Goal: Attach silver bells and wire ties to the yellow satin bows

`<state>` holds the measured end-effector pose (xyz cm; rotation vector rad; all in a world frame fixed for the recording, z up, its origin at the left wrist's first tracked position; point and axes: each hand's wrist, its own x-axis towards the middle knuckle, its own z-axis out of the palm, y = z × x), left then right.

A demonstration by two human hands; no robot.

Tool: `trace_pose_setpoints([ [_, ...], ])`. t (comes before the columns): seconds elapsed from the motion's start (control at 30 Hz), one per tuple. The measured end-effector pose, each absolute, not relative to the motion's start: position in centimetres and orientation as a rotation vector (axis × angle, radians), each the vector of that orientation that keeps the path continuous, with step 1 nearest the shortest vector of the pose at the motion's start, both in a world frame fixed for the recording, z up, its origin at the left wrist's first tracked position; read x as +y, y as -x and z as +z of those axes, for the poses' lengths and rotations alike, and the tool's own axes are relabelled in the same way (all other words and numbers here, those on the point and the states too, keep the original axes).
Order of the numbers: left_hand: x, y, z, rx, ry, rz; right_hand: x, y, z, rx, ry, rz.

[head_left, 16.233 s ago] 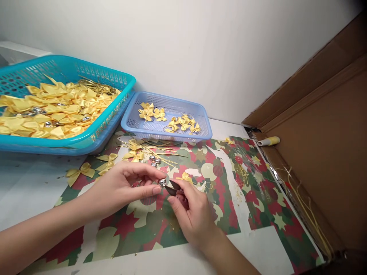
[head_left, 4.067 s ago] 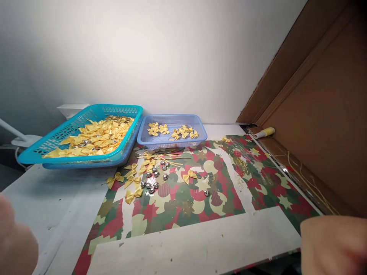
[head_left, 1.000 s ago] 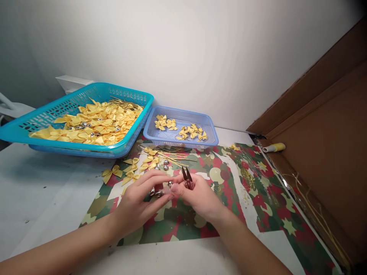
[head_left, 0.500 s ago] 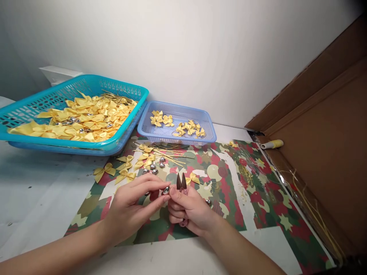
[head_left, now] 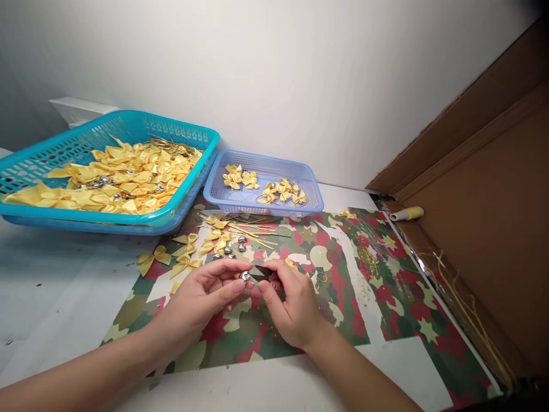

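Sitting at far left, a turquoise basket (head_left: 107,217) holds a heap of yellow bows (head_left: 141,163), seemingly as bulk stock; closer by, loose bows (head_left: 154,260) lie on the patterned paper (head_left: 240,352), probably for easy reach. The left hand (head_left: 203,294) pinches a silver bell (head_left: 245,276) between thumb and fingers, likely to steady it before the dark snips (head_left: 263,270), though whether they touch it I cannot tell. Behind, a blue basket (head_left: 257,209) sets smaller bows (head_left: 281,190) apart. The right hand (head_left: 291,303) curls round the snips, perhaps leaving the blades free.
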<state>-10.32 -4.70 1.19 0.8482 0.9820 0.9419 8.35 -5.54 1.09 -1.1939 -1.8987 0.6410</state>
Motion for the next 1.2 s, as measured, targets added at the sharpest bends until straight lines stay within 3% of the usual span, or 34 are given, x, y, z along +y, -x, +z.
trace_pose_setpoints([
  [0.3, -4.58, 10.46, 0.5, 0.937, -0.864, 0.934, -5.52, -8.16, 0.84, -1.926, 1.164, 0.466],
  [1.2, -4.82, 10.52, 1.05, 0.977, -0.97, 1.003, -5.59, -7.87, 0.75, -1.89, 1.222, 0.441],
])
